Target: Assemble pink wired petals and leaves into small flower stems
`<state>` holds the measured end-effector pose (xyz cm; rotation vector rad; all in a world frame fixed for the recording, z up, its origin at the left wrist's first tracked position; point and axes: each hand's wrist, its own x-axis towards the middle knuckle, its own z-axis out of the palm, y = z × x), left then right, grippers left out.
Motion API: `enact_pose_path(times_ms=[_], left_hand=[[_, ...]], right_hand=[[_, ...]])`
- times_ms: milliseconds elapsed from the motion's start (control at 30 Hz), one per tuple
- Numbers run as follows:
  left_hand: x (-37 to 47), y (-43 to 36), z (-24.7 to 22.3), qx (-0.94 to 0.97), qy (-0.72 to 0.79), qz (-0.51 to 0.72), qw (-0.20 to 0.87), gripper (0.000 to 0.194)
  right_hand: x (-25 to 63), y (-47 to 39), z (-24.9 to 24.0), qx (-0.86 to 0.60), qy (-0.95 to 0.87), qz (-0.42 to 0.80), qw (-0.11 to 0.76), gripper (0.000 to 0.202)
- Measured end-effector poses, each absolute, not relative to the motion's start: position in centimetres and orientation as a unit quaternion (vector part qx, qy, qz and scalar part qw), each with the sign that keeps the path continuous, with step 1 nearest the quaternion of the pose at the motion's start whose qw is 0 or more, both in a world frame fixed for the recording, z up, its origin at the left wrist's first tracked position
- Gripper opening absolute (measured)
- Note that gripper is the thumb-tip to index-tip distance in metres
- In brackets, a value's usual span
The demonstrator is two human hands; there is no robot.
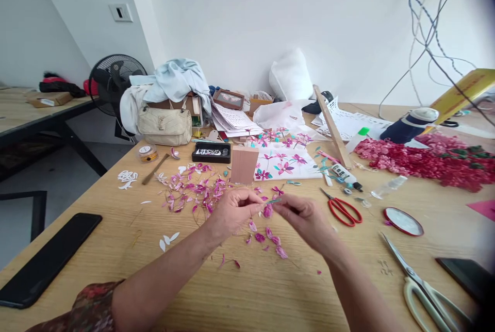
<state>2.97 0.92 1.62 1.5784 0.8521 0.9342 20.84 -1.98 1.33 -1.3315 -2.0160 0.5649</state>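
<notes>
Over the middle of the table, my left hand (234, 214) and my right hand (305, 218) are close together, both with fingers pinched. Between their fingertips runs a thin teal-green strip (274, 201), one end at each hand; its exact kind is too small to make out. Just below and behind the fingers lie loose pink petals (281, 252) and a pink petal cluster (268, 211). A wider scatter of pink petals on thin stems (185, 187) spreads to the left of my left hand. A wooden block (244, 164) stands upright beyond the hands.
Red-handled scissors (344, 211) and large pale-handled shears (425, 291) lie on the right, near a round red-rimmed dish (404, 221). A black phone (50, 257) rests at the left edge. Behind are a black case (211, 159), a flower-covered sheet (305, 169), a glue bottle (344, 173) and a beige handbag (164, 126).
</notes>
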Motion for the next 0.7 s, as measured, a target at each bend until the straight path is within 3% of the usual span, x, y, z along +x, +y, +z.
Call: enact_pose_path(times_ms=[200, 433, 567, 700], left_hand=[[3.4, 1.2, 0.9, 0.707, 0.379, 0.364, 0.473, 0.008], [3.0, 0.6, 1.7, 0.588, 0.355, 0.347, 0.638, 0.01], [3.1, 1.0, 1.2, 0.628, 0.395, 0.375, 0.556, 0.009], [3.3, 0.6, 0.8, 0.724, 0.359, 0.33, 0.488, 0.01]], right_hand=[[19.7, -3.7, 3.8, -0.487, -0.825, 0.099, 0.269, 0.024], [21.2, -1.8, 1.4, -0.505, -0.783, 0.192, 0.308, 0.024], [19.9, -3.7, 1.6, -0.482, -0.828, 0.151, 0.245, 0.028], [20.3, -2.8, 4.0, -0.47, -0.821, 0.137, 0.294, 0.022]])
